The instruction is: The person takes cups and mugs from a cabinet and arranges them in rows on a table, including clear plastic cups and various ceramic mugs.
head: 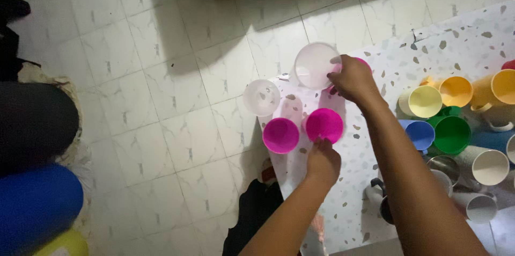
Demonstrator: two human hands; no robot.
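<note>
The left hand (pixel 323 162) rests its fingertips on the near rim of a magenta cup (pixel 324 124) standing open side up on the speckled counter (pixel 407 63); the fingers curl over the rim, but whether they pinch it cannot be told. The right hand (pixel 351 79) is closed on the rim of a clear white cup (pixel 315 65), holding it tilted with its mouth toward the camera, near the counter's far left corner. Just behind that hand a sliver of another pink cup (pixel 365 63) shows, mostly hidden by the knuckles.

A second magenta cup (pixel 280 135) stands just beside the first one, at the counter's left edge, and a translucent white cup (pixel 261 97) sits beyond it, seeming to overhang the edge above the tiled floor (pixel 161 73).

On the right side of the counter, well apart from the hands, stands a crowd of cups: a pale yellow cup (pixel 425 101), an orange cup (pixel 456 91), a green cup (pixel 452 134), a blue cup (pixel 420 134) partly covered by the right forearm, and white mugs (pixel 490 167) toward the frame edge, some cut off. A dark mug (pixel 383 207) is half hidden under the forearm.

At the far left, dim shapes, one black and one blue bundle (pixel 35 202), are too dark to make out.
</note>
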